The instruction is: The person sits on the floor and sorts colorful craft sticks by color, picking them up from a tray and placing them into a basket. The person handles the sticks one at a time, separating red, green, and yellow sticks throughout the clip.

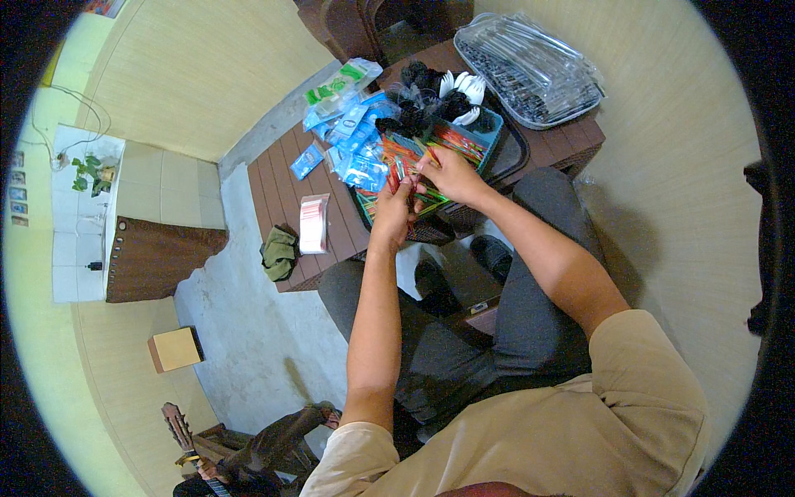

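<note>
Above a teal basket (492, 144) on a brown slatted table, my left hand (394, 208) is closed on several thin red sticks. My right hand (448, 174) meets it from the right, its fingertips pinching a thin yellowish or orange stick. Under and around both hands lie many thin coloured sticks (463, 144) in red, orange, yellow and green. Black bundles (417, 115) and white plastic forks (470, 87) rest at the basket's far side. Blue printed packets (366, 171) are heaped to the left of the hands. What exactly the sticks are is too small to tell.
A tray (546, 124) of clear-wrapped cutlery stands at the table's far right. A pack of pale pink-and-white strips (313, 225) and a crumpled olive cloth (279, 253) lie on the left. At lower left, another person holds a guitar (180, 428). A wall rises close on the right.
</note>
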Motion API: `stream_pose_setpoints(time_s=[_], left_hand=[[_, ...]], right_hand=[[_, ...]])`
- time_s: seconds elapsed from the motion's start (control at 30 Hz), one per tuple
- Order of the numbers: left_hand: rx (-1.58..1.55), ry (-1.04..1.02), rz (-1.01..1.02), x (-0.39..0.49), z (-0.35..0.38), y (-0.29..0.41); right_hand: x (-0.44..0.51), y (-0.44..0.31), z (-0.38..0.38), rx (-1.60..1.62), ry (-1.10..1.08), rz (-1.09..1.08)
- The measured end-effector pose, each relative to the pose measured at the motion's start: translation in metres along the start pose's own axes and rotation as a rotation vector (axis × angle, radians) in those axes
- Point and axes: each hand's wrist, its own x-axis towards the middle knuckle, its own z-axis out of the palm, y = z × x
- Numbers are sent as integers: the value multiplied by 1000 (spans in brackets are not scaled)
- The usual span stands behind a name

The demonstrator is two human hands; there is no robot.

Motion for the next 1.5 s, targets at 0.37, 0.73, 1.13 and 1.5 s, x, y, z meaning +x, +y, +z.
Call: stream_pose_setpoints(time_s=[0.37,0.73,1.13,1.5], left_hand=[[-99,212,31,5,-14,0],[3,243,138,14,-2,-12],[-109,126,49,7,-4,-3],[63,20,76,3,10,-8]], right_hand=[[1,-4,-16,-146,-189,-4],[-15,-3,13,23,-558,154],[-5,5,6,100,-274,128],[-6,-3,8,249,-124,118]])
